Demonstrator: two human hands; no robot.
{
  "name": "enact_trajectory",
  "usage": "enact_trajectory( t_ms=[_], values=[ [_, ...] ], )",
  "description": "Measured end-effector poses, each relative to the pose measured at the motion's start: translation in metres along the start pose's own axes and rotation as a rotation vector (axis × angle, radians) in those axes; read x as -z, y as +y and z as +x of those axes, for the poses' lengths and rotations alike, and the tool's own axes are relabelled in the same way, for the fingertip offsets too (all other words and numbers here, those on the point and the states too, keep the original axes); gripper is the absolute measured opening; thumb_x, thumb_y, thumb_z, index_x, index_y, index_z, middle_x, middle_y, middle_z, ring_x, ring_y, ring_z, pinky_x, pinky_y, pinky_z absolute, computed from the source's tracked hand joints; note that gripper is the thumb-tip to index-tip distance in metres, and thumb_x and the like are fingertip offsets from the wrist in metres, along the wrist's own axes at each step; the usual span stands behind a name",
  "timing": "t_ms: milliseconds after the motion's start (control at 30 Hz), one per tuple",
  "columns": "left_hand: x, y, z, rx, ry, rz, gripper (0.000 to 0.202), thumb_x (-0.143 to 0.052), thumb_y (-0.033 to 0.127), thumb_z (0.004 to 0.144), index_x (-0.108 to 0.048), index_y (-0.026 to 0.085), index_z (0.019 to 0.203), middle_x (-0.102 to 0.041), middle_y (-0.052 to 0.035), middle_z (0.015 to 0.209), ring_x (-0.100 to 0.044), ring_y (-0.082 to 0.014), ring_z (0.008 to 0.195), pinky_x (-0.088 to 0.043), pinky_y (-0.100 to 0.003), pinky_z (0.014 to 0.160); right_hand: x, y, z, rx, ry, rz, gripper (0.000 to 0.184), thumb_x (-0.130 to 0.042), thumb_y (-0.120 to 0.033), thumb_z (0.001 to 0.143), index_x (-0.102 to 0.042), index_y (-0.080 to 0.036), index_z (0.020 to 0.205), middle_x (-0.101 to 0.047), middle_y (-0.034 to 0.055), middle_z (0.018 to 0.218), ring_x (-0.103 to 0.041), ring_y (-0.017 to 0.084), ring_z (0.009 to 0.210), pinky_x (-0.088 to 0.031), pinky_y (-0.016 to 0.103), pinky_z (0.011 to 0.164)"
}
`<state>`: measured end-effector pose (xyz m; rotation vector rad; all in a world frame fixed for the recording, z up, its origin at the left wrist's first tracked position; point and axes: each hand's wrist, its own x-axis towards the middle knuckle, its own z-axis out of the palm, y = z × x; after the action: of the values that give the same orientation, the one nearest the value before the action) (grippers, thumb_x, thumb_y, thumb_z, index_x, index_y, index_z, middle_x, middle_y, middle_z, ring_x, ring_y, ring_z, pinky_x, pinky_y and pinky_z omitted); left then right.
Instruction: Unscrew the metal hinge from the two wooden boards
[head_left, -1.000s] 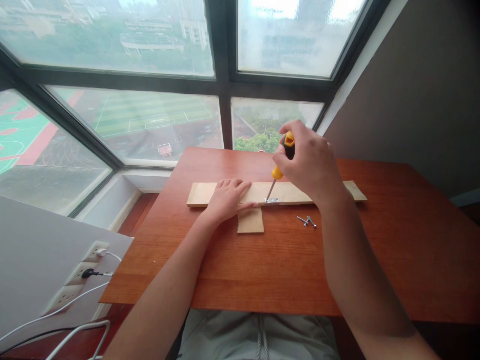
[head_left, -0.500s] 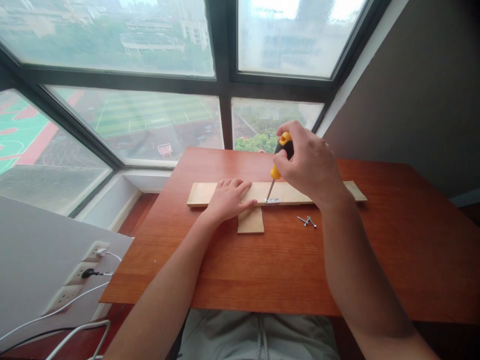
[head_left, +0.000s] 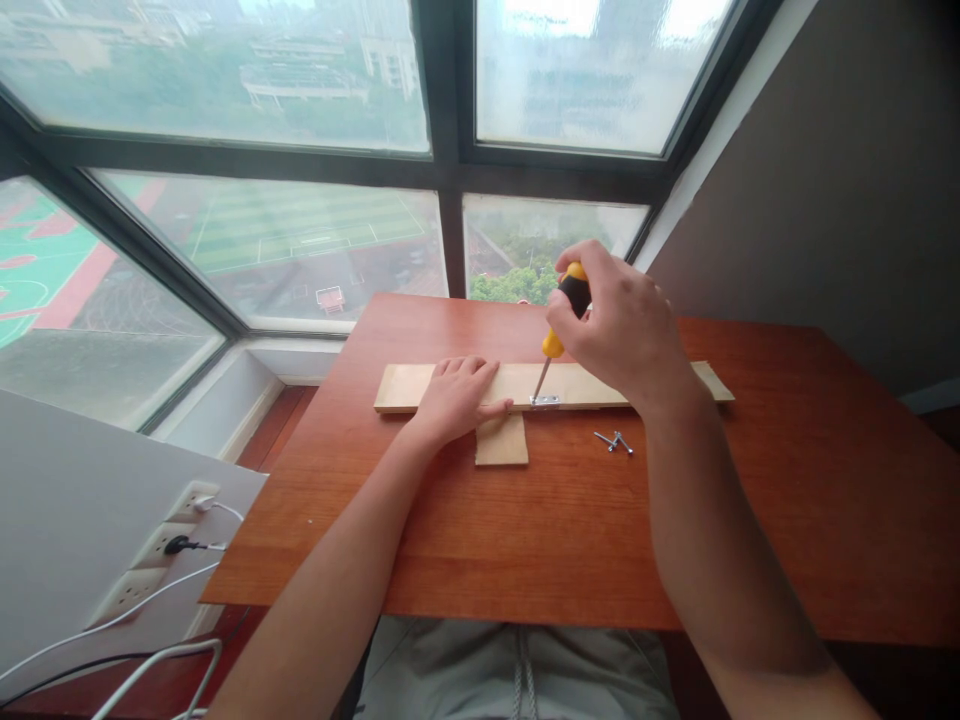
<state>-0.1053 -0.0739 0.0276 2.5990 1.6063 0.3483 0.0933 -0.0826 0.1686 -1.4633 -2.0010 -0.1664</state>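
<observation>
My right hand [head_left: 615,320] is closed round the yellow and black handle of a screwdriver [head_left: 553,345]. The shaft slants down to the left, its tip at the left end of a small metal bracket [head_left: 545,401]. That bracket lies on the front edge of a long pale wooden board [head_left: 397,388]. Flat on the board, left of the bracket, rests my left hand [head_left: 459,398], fingers stretched out and thumb toward the bracket. A short wooden piece [head_left: 502,443] sticks out from under the board toward me. Several loose screws [head_left: 615,443] lie to the right of it.
All of this stands on a reddish-brown wooden table [head_left: 540,540]. Beyond its far edge are large windows with a dark frame [head_left: 448,180]. At the lower left, a wall carries sockets [head_left: 157,545] with plugs and cables.
The screwdriver handle has turned and tilted slightly in my right hand, while its tip stays at the bracket. My left hand has barely shifted, and the board lies as before.
</observation>
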Motion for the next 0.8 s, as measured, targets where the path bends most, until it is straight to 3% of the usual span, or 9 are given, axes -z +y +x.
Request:
enact_trajectory(
  t_ms=[100, 333, 533, 700, 800],
  values=[
    [0.0005, -0.0007, -0.0003, -0.003, 0.006, -0.015, 0.064, -0.045, 0.067, 0.091, -0.053, 0.021, 0.135, -0.060, -0.0125, 0.129, -0.054, -0.0307, 0.117, -0.036, -0.043, 0.102, -0.0012, -0.0003, 0.0010, -0.041, 0.017, -0.045, 0.024, -0.056, -0.039, 0.088, -0.060, -0.023, 0.105, -0.067, 0.0059, 0.087, -0.058, 0.023, 0.076, -0.041, 0.035, 0.067],
    [0.0046, 0.0018, 0.0001, 0.020, -0.016, -0.040, 0.065, -0.040, 0.069, 0.093, -0.055, 0.022, 0.135, -0.059, -0.0122, 0.131, -0.053, -0.0311, 0.118, -0.035, -0.044, 0.103, 0.0001, 0.0003, 0.0007, -0.025, 0.006, -0.038, 0.027, -0.053, -0.027, 0.085, -0.061, -0.023, 0.110, -0.069, 0.0065, 0.094, -0.058, 0.021, 0.074, -0.039, 0.033, 0.063],
    [0.0057, 0.0034, 0.0000, 0.039, -0.018, -0.045, 0.063, -0.044, 0.067, 0.091, -0.055, 0.023, 0.135, -0.059, -0.0122, 0.131, -0.053, -0.0319, 0.119, -0.035, -0.045, 0.104, -0.0009, 0.0010, 0.0011, -0.039, 0.026, -0.043, 0.025, -0.057, -0.041, 0.088, -0.063, -0.024, 0.105, -0.068, 0.0054, 0.085, -0.059, 0.022, 0.074, -0.040, 0.033, 0.064],
    [0.0067, 0.0043, 0.0001, 0.039, -0.030, -0.041, 0.062, -0.044, 0.066, 0.092, -0.055, 0.023, 0.135, -0.059, -0.0126, 0.130, -0.052, -0.0321, 0.120, -0.034, -0.045, 0.104, -0.0036, 0.0025, 0.0019, 0.002, 0.008, 0.007, 0.031, -0.053, -0.026, 0.084, -0.060, -0.022, 0.114, -0.069, 0.0068, 0.094, -0.060, 0.023, 0.077, -0.043, 0.035, 0.066],
    [0.0069, 0.0045, 0.0005, 0.041, -0.033, -0.038, 0.063, -0.045, 0.067, 0.091, -0.055, 0.023, 0.134, -0.059, -0.0129, 0.129, -0.053, -0.0322, 0.119, -0.035, -0.045, 0.104, -0.0025, 0.0004, 0.0012, -0.001, -0.013, 0.015, 0.035, -0.052, -0.024, 0.082, -0.060, -0.023, 0.117, -0.068, 0.0083, 0.101, -0.059, 0.023, 0.079, -0.043, 0.036, 0.066]
  ],
)
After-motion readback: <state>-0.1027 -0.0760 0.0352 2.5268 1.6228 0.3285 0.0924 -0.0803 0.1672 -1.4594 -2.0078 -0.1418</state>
